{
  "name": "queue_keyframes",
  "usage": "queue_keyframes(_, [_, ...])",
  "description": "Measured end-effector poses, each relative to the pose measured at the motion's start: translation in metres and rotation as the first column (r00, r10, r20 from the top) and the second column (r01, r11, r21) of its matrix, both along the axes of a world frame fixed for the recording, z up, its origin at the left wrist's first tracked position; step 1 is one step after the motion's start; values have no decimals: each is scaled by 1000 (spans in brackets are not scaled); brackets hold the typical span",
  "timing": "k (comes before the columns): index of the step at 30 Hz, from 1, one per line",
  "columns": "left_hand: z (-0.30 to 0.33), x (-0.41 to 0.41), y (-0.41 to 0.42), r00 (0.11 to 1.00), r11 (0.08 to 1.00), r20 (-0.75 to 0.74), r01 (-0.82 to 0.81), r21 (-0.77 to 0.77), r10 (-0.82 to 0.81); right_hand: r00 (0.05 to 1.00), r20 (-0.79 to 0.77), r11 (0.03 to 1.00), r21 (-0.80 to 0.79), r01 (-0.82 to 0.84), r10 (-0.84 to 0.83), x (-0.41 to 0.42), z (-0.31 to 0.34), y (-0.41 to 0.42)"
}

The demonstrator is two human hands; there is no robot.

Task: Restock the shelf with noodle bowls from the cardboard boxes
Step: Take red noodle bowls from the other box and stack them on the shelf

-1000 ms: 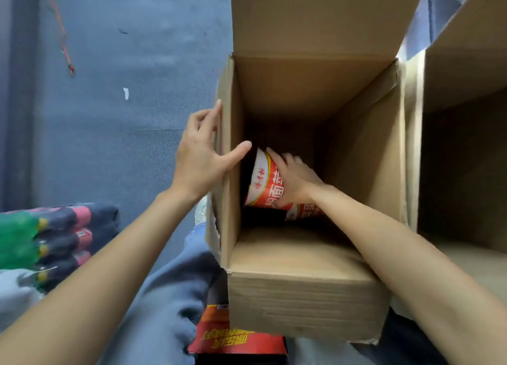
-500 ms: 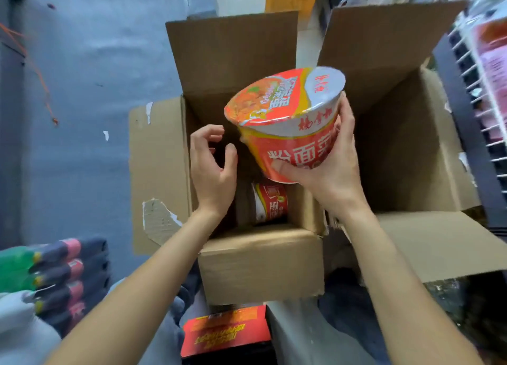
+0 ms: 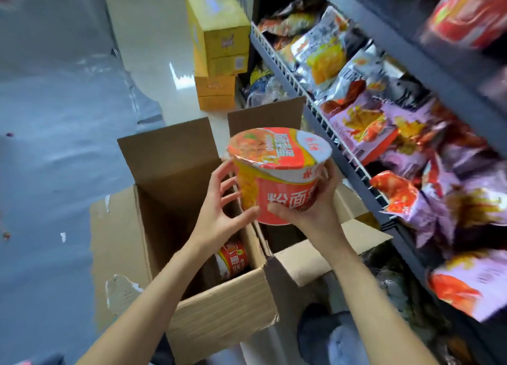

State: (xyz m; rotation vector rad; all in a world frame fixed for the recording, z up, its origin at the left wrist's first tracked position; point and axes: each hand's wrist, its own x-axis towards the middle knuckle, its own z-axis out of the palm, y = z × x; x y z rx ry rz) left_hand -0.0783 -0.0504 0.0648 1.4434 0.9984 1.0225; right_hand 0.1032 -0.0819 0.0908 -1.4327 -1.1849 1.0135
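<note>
Lifting clear of the cardboard box (image 3: 219,307), your right hand (image 3: 315,208) grips 1 noodle bowl (image 3: 279,172); your left hand (image 3: 216,216), fingers spread, now touches it, shelf-bound.

An upright red-and-orange noodle bowl (image 3: 279,172) is held above the open cardboard box (image 3: 219,307), where another bowl (image 3: 233,259) lies sideways near its right wall.
</note>
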Motion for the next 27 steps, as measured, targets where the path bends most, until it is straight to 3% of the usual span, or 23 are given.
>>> queue_keyframes(5, [79, 69, 35, 986, 962, 70, 131, 240, -152, 989, 68, 980, 157, 120, -132, 62, 78, 4])
queue_keyframes(9, [124, 137, 59, 965, 932, 120, 186, 310, -233, 894, 281, 916, 303, 264, -350, 121, 131, 8])
queue_keyframes(13, [151, 206, 76, 959, 902, 91, 218, 372, -269, 827, 326, 868, 364, 338, -458, 168, 153, 8])
queue_keyframes(16, [152, 246, 90, 963, 906, 63, 224, 358, -263, 789, 372, 860, 358, 364, -489, 194, 158, 21])
queue_keyframes(22, [144, 284, 108, 999, 938, 7, 41, 343, -46, 684, 506, 851, 286, 440, -525, 229, 157, 48])
queue_keyframes(27, [146, 283, 111, 983, 956, -30, 182, 229, -180, 625, 488, 792, 327, 516, -609, 217, 149, 45])
